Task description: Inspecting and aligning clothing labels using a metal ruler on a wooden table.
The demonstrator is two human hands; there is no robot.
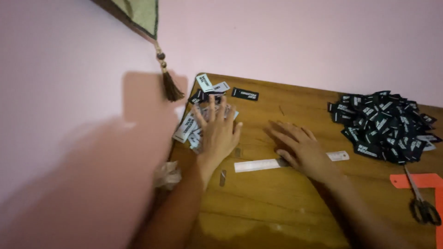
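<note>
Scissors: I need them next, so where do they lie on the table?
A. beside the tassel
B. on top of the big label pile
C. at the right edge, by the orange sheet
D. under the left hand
C: the scissors lie at the table's right edge, overlapping the orange sheet, below the label pile.

We lose part of the white strip (pixel 258 164) under the right hand (pixel 302 150), some of the scattered labels (pixel 189 127) under the left hand (pixel 219 133) at ten o'clock, while the orange sheet (pixel 427 180) at four o'clock runs off the frame and the scissors (pixel 422 203) look blurred.
</note>
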